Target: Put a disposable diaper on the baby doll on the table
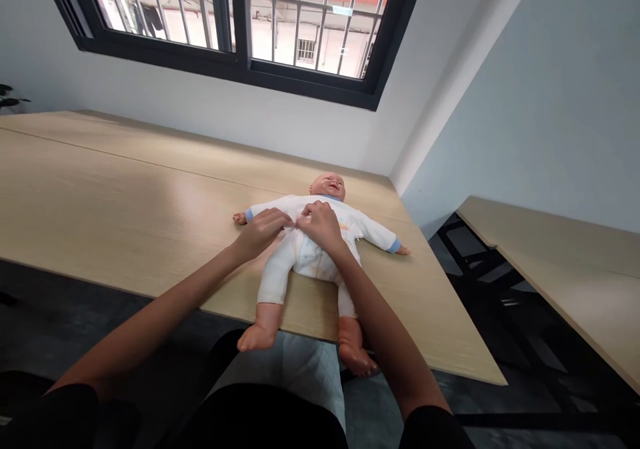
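A baby doll (327, 186) lies on its back near the front edge of a long wooden table (125, 202), head toward the wall, bare feet hanging over the edge. It wears a white romper (305, 256) with blue cuffs. My left hand (263, 231) and my right hand (323, 226) meet on the doll's chest. The fingers of both are closed in a pinch on the romper's front where its two sides come together.
A white wall with a black-framed barred window (240, 22) rises behind the table. A second wooden table (560, 262) stands to the right across a dark gap. A light cloth (305, 369) lies on my lap below the doll's feet.
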{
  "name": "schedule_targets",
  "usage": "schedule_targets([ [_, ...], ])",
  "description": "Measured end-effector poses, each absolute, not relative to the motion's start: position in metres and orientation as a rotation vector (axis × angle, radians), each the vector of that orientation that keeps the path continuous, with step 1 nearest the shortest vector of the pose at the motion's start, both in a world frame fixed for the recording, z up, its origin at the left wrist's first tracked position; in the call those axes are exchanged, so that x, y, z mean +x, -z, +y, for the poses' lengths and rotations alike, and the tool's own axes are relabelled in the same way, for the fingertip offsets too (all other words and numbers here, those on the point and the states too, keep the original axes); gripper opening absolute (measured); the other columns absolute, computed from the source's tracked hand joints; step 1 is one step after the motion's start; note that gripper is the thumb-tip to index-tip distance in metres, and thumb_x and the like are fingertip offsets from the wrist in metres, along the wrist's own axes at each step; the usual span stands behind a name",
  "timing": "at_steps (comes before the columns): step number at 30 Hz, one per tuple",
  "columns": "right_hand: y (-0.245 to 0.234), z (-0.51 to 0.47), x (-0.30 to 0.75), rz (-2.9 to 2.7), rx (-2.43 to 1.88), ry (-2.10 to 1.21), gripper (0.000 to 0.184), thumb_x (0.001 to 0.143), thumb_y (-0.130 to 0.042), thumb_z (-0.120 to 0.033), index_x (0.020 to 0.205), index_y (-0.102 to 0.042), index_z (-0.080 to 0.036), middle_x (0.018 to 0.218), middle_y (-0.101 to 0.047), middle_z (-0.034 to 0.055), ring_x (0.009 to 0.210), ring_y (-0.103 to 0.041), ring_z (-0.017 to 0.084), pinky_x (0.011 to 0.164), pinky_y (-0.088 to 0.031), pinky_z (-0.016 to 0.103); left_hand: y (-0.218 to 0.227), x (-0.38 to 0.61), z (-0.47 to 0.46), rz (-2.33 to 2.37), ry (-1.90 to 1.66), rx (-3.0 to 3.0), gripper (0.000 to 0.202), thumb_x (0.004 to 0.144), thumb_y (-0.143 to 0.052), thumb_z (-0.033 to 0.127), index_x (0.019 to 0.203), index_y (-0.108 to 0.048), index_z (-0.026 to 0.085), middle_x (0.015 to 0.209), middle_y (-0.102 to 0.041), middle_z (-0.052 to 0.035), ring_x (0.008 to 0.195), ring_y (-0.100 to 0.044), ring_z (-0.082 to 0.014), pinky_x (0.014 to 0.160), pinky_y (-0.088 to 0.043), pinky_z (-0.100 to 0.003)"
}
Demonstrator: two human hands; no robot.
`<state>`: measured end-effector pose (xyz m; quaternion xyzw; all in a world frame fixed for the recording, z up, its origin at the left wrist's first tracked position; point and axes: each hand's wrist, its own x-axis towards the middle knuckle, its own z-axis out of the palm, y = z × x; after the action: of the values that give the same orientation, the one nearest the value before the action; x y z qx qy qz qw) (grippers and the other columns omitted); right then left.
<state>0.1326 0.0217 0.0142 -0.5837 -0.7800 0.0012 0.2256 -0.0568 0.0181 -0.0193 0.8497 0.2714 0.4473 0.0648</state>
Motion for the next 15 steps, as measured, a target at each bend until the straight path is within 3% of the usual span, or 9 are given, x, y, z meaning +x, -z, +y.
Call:
schedule_targets([
  [6, -0.015, 0.025, 0.141, -2.142, -1.563, -0.154, 0.009, 0.088, -0.059, -0.019, 0.094, -0.065, -0.017, 0.104, -0.065, 0.0055, 0.099, -0.053, 0.021, 0.085, -0.037, 0.03, 0.007, -0.028, 0.006, 0.601, -1.414, 2.996, 0.029, 0.102, -0.038, 0.022, 0.096, -0.066, 0.018, 0.095, -0.071, -0.0087, 0.098, -0.064, -0.0198, 0.085, -0.053, -0.036],
  [10, -0.018, 0.022, 0.139, -2.168, -1.64, -0.06, 0.015, 0.097, -0.048, -0.022, 0.1, -0.061, -0.018, 0.106, -0.064, 0.0073, 0.1, -0.051, 0.024, 0.083, -0.036, 0.033, 0.006, -0.026, 0.006, 0.553, -1.364, 2.973, 0.031, 0.102, -0.038, 0.024, 0.101, -0.068, 0.018, 0.101, -0.071, -0.0095, 0.105, -0.064, -0.0203, 0.089, -0.054, -0.037],
  [15, -0.017, 0.02, 0.138, -2.263, -1.674, 0.038, 0.016, 0.094, -0.048, -0.02, 0.107, -0.056, -0.018, 0.112, -0.061, 0.0103, 0.104, -0.049, 0.028, 0.083, -0.037, 0.036, 0.005, -0.019, 0.013, 0.425, -1.407, 2.759, 0.029, 0.101, -0.041, 0.025, 0.101, -0.07, 0.018, 0.102, -0.072, -0.0103, 0.104, -0.064, -0.0209, 0.091, -0.054, -0.04],
])
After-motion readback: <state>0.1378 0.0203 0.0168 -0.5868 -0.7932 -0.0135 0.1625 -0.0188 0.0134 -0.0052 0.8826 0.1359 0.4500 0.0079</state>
